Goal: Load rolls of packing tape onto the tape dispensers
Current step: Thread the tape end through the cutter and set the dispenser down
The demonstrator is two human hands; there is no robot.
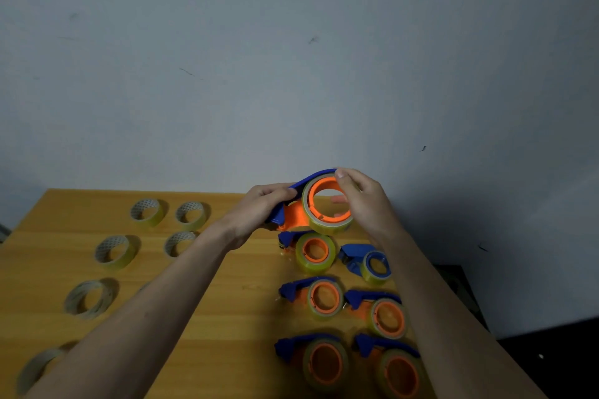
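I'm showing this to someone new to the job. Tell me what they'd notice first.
First, the blue and orange dispenser held up above the table's far edge: the left hand grips its blue handle, the right hand holds the tape roll on it. Next, loaded dispensers in rows on the wooden table at right, loose rolls at left.

Surface: yellow-brown wooden table (227, 285)
Left side: loose yellowish clear tape rolls (115, 252)
Right side: blue-and-orange plastic tape dispensers (316, 296), loaded

Blue-and-orange dispensers, yellowish tape
Held dispenser (293, 209): blue frame, orange hub; spare rolls (146, 211) left of it show dotted cores; bench (227, 301) honey-yellow.
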